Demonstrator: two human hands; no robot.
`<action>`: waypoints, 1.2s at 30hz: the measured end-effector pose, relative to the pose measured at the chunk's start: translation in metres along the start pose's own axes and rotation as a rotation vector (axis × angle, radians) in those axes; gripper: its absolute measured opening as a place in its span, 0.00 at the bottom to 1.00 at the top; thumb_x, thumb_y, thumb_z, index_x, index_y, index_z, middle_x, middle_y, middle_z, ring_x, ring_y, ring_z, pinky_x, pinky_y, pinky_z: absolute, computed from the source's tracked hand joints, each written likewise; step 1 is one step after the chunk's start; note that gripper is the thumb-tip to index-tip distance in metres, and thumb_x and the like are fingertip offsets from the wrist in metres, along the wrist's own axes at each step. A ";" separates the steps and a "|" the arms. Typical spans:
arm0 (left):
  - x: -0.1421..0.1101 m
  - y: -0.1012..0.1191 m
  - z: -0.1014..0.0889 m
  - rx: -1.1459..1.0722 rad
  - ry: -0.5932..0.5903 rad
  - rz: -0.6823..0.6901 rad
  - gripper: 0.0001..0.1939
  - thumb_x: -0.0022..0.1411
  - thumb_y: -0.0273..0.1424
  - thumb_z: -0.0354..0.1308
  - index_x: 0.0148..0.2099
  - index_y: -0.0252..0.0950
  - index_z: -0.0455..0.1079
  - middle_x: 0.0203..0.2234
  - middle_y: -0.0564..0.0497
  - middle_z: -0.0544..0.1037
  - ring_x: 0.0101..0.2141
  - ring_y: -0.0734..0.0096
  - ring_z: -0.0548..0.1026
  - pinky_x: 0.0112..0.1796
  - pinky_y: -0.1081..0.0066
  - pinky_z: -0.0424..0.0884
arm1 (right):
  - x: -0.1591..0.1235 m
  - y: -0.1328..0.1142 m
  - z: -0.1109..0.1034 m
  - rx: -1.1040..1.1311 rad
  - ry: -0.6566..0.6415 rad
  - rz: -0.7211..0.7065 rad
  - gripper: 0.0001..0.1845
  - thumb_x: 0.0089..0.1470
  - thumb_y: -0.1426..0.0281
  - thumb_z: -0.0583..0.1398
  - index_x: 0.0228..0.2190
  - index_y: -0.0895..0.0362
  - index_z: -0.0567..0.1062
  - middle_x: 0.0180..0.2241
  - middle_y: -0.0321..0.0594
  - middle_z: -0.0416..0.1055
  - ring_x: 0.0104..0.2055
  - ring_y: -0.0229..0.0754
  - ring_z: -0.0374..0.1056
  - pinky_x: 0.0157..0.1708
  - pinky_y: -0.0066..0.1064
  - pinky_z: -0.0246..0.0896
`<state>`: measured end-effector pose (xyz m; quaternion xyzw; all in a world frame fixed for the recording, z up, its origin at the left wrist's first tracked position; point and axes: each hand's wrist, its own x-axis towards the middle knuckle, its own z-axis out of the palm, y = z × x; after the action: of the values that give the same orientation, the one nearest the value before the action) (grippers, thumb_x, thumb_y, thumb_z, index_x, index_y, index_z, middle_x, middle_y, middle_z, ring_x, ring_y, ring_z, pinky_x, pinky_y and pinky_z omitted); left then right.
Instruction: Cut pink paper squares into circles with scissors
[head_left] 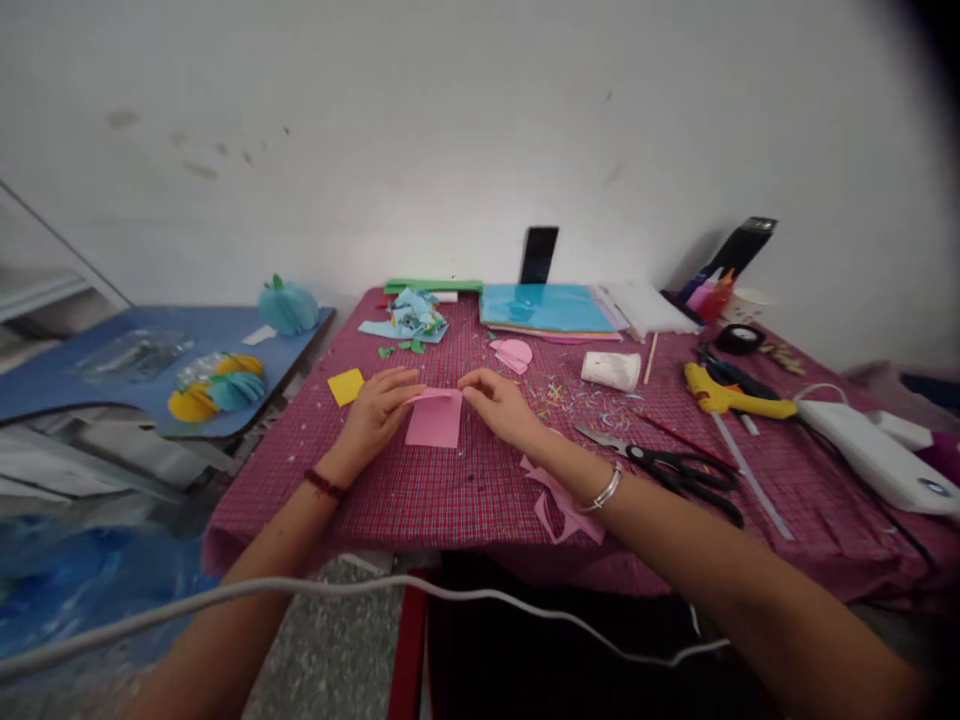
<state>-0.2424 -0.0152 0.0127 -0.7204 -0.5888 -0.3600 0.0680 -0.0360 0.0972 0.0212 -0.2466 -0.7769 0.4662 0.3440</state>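
Note:
A piece of pink paper [433, 422] is held up between my two hands over the checked tablecloth, its far edge bent over. My left hand [381, 408] pinches its upper left corner. At the upper right corner, my right hand [496, 402] pinches it between thumb and fingers. Left of my left hand lies a yellow paper square [346, 387]. Beyond my hands sits a folded pink paper shape with rounded edges [513, 354]. Pink paper offcuts [564, 508] lie partly under my right forearm.
Black-handled scissors [667, 464] and a yellow glue gun [731, 397] lie on the right. Paper scraps [411, 318], a blue sheet stack [547, 308] and a white paper cup [611, 370] stand farther back. Paper pumpkins [288, 306] rest on the blue table. A white cable [420, 585] crosses in front.

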 end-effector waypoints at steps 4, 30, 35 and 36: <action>0.003 0.050 -0.038 0.322 0.336 0.201 0.25 0.60 0.23 0.55 0.57 0.52 0.67 0.57 0.50 0.70 0.58 0.59 0.65 0.57 0.50 0.59 | -0.022 -0.031 -0.034 0.377 0.012 0.149 0.20 0.60 0.55 0.50 0.37 0.58 0.70 0.35 0.44 0.73 0.36 0.41 0.70 0.37 0.33 0.64; 0.045 0.221 0.058 0.052 0.259 0.470 0.19 0.56 0.23 0.60 0.46 0.52 0.73 0.46 0.49 0.69 0.52 0.57 0.67 0.51 0.53 0.68 | -0.155 -0.037 -0.155 1.151 0.005 0.344 0.16 0.42 0.66 0.70 0.33 0.62 0.78 0.24 0.36 0.75 0.23 0.33 0.68 0.26 0.26 0.64; 0.044 0.240 0.073 -0.254 0.214 0.091 0.04 0.59 0.29 0.58 0.37 0.43 0.73 0.49 0.47 0.69 0.51 0.59 0.68 0.50 0.54 0.67 | -0.154 -0.033 -0.151 1.092 0.063 0.260 0.16 0.43 0.65 0.68 0.34 0.61 0.78 0.27 0.39 0.76 0.26 0.36 0.71 0.29 0.29 0.69; 0.045 0.242 0.078 -0.305 0.212 -0.003 0.02 0.59 0.30 0.59 0.34 0.41 0.73 0.48 0.47 0.69 0.50 0.61 0.69 0.50 0.56 0.67 | -0.154 -0.033 -0.150 1.082 0.073 0.258 0.16 0.43 0.65 0.68 0.34 0.61 0.78 0.27 0.39 0.77 0.26 0.37 0.72 0.29 0.29 0.69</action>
<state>0.0109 -0.0106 0.0612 -0.6795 -0.5180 -0.5193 0.0193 0.1755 0.0578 0.0530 -0.1441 -0.3779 0.8280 0.3884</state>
